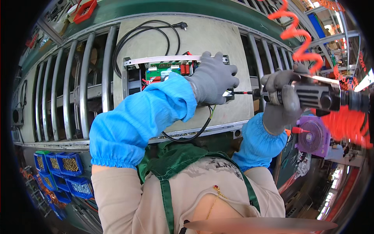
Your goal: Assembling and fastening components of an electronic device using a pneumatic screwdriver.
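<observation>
A metal chassis (130,61) holding a green circuit board (157,73) with red components lies on a pale board. My left hand (215,76), in a grey glove, rests over the chassis's right end, fingers apart and bent over the far rail and end plate. In my gloved right hand (282,91) is a black power screwdriver (317,96), held level with its closed fingers around the front of the body. Its thin bit (243,93) points left and reaches the chassis's right end, beside my left hand. Exactly what the tip touches is hard to see.
A black cable with a plug (180,25) loops behind the chassis; another cable (187,139) hangs in front. Metal rollers (86,84) flank the pale board (218,37). An orange coiled hose (304,43) hangs at right, above a purple fan (311,134). Blue bins (70,163) of screws stand at lower left.
</observation>
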The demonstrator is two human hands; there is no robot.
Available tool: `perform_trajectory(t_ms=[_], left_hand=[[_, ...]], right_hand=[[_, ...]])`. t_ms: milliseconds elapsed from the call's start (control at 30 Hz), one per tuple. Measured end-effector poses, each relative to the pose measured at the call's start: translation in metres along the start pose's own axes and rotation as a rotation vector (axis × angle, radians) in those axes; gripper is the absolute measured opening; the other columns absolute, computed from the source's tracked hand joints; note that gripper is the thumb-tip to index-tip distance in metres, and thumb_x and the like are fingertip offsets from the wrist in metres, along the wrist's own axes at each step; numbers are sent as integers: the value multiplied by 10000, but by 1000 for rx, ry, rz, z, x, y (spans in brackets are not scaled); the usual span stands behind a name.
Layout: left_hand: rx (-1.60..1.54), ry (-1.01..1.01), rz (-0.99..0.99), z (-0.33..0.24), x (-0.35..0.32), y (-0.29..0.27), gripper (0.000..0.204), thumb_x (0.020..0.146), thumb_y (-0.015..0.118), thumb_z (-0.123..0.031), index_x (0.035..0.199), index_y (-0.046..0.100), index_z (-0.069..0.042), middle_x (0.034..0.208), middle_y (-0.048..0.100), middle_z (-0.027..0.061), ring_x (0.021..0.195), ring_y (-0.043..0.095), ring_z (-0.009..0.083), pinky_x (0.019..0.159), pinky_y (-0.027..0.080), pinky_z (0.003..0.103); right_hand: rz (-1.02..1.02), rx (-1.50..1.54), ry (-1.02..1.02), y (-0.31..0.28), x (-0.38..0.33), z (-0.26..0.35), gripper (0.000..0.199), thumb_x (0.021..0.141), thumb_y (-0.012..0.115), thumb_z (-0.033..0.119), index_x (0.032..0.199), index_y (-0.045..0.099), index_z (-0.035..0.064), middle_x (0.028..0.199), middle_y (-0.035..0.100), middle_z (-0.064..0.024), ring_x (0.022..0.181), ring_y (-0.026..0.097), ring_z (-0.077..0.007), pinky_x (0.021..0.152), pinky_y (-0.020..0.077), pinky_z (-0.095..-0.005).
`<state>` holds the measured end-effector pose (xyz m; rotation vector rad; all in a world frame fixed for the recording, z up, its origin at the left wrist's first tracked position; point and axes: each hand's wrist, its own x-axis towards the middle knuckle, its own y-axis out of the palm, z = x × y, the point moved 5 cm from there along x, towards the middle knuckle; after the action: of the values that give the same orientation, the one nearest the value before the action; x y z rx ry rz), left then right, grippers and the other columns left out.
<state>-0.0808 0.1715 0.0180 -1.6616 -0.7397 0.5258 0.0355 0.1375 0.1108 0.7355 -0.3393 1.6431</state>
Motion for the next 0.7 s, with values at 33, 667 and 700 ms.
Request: perform_trajectory(t_ms=[33, 667, 700], left_hand=[[-6, -4, -6, 1, 1, -1, 363, 693, 679, -457, 999, 654, -263, 1107, 551, -19, 1059, 487, 301, 867, 373, 498], [-109, 82, -74, 23, 3, 8, 369, 769, 620, -507, 1115, 636, -380, 1234, 547, -92, 1130, 472, 255, 894, 384, 462], [-110, 85, -72, 22, 3, 10, 369, 769, 620, -507, 1115, 636, -380, 1234, 547, -92, 1130, 472, 255, 894, 384, 462]], right_hand=[[22, 41, 28, -1, 3, -1, 541, 670, 496, -32, 1207, 429, -57, 594, 466, -63, 486, 473, -167, 537, 473, -371], [47, -37, 58, 1, 3, -8, 561, 777, 575, 90, 1313, 418, 48, 625, 392, -5, 482, 408, -122, 515, 316, -306], [52, -15, 70, 1, 3, -8, 563, 779, 573, 88, 1319, 417, 46, 629, 389, -3, 483, 408, -120, 516, 318, -306]])
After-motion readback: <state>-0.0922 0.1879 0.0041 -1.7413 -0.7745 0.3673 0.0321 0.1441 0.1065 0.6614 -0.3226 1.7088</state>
